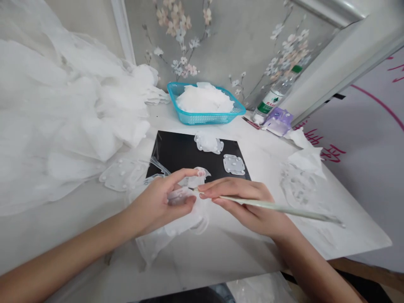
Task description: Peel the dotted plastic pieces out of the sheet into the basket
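- Long, thin rod-shaped tool [284,207]: pale whitish green, with a dark tip.
- Thin, translucent piece at that tip [177,193]: milky white.
- Flat rectangular board [176,147]: plain black.
- Squarish translucent plate [234,164] on it: pale grey, dotted white.
- Rectangular lattice-sided plastic basket [205,119]: turquoise; its heaped thin sheets [205,99]: white.
- Clear plastic bottle [288,82]: green cap; white-and-green label with red lettering.
- Soft crumpled packet [279,121]: purple and white.
- Flat, smooth worktop [268,155]: white.
- Grey wall panel [240,33]: blossom branches in peach, white and pale blue.
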`<state>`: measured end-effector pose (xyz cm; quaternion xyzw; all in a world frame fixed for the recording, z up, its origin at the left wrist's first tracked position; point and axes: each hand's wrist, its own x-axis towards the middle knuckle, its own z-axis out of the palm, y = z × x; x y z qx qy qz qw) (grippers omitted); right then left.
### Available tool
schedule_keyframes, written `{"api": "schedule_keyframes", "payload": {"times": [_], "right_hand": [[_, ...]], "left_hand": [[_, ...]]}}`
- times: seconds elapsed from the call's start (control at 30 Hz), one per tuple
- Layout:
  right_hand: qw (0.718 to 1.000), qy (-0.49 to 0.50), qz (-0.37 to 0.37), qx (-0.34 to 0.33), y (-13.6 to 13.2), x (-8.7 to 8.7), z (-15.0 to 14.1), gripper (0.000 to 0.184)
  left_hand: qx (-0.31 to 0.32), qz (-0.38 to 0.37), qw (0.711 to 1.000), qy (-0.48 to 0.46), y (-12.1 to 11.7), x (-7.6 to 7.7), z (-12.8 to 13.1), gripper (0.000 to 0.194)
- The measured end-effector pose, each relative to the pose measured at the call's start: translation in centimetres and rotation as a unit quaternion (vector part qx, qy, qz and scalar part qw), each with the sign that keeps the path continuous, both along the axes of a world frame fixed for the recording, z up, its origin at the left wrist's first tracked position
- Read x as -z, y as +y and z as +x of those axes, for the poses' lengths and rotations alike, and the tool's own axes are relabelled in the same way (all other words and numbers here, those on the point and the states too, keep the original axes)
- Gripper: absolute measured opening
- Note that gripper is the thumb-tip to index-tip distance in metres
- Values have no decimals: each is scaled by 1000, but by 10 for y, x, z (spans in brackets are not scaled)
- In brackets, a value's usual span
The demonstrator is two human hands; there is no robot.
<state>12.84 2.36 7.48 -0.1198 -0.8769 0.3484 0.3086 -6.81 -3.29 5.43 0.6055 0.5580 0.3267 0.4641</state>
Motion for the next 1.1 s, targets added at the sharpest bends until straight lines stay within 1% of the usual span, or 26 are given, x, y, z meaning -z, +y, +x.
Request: {"api": "schedule_keyframes", "payload": {"times": [0.07, 0.2, 0.33, 0.47, 0.63, 0.73, 0.87, 0.97, 1.1], "right_hand": [[1000, 2, 23, -12, -2, 0, -2, 23], [999, 11, 42, -1, -5, -2, -1, 24], [1000, -7, 27, 0, -5, -4, 3, 27], [1000, -18, 14, -6, -3, -4, 6, 30], [1000, -18, 16, -13, -3, -4, 6, 30], [999, -23, 22, -9, -4, -4, 5, 29], [998, -28, 47, -17, -4, -2, 5, 27], [995, -60, 76, -20, -5, -1, 6, 26], [987, -108, 116, -1, -10, -7, 4, 22]], "left_hand": [[13, -2, 1000, 5, 0, -1, 0, 46], [19, -13, 1000, 14, 1, -4, 0, 46], [17, -17, 1000, 0, 1, -6, 1, 45], [23, -16, 1000, 8, 1, -6, 0, 45], [38, -17, 999, 19, 0, -5, -2, 45], [36, -1, 999, 24, 1, -4, -2, 45], [28, 16, 999, 36, 0, -2, 0, 44], [10, 22, 999, 36, -1, 1, 3, 44], [22, 27, 999, 20, -3, 5, 4, 44]]}}
